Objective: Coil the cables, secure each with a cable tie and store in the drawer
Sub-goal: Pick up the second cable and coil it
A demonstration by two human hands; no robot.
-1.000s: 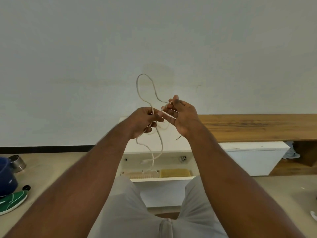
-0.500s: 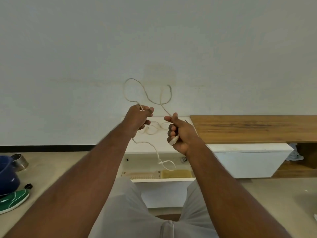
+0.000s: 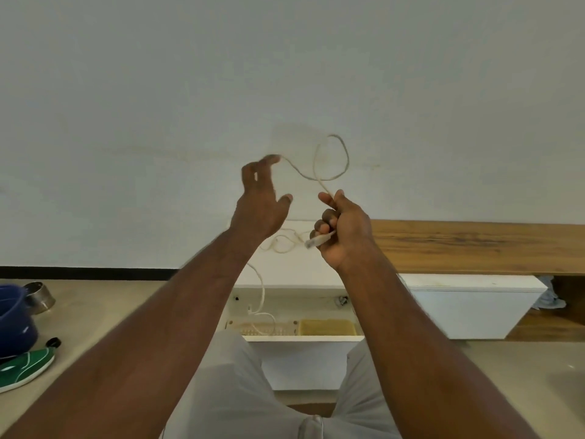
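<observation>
A thin cream cable (image 3: 329,160) loops in the air in front of the wall. My right hand (image 3: 343,229) grips it in a fist just above its pale plug (image 3: 318,240), which sticks out below the fingers. My left hand (image 3: 262,198) is raised and blurred, its fingers nearly straight and its thumb apart, and the cable runs off its fingertips. Below that wrist the cable hangs down into the open white drawer (image 3: 300,339) in front of my knees. More cream cable (image 3: 283,243) lies looped on the white cabinet top behind my hands.
Inside the drawer lie a yellow pad (image 3: 327,326) and a beige comb-like piece (image 3: 269,327). A wooden bench top (image 3: 474,242) runs to the right over a second white drawer front (image 3: 468,308). On the floor at left are a blue pot (image 3: 12,321), a steel bowl (image 3: 39,296) and a green shoe (image 3: 25,365).
My left hand has opened and risen along the cable. The air loop has shifted right, above my right hand. The right hand keeps its grip near the plug.
</observation>
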